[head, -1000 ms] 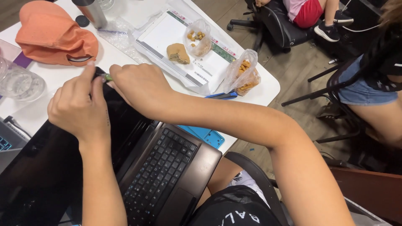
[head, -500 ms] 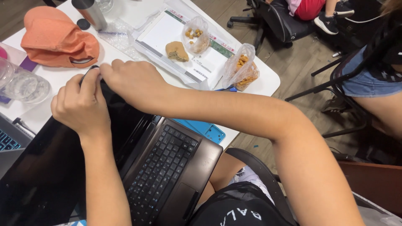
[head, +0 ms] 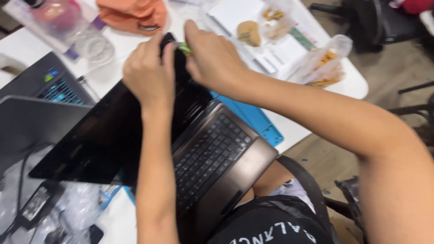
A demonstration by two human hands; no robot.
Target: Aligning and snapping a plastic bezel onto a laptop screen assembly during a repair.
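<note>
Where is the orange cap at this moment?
In the head view, the orange cap lies on the white table at the top edge, just beyond the left hand and the laptop's top corner.

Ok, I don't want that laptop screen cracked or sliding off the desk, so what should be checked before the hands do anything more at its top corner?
1. Left hand has a grip on the screen's top corner: ok, fingers wrap the edge.
2. Right hand steadies the same corner: ok; a small green item is pinched there, what it is cannot tell.
3. Laptop fully supported: not ok, its front overhangs the table toward the lap.
4. Blue mat under the base: ok, lies flat.
5. Snack bag clear of the elbow: ok, apart.
6. Second laptop clear of the screen: cannot tell, edges overlap in view.
</note>
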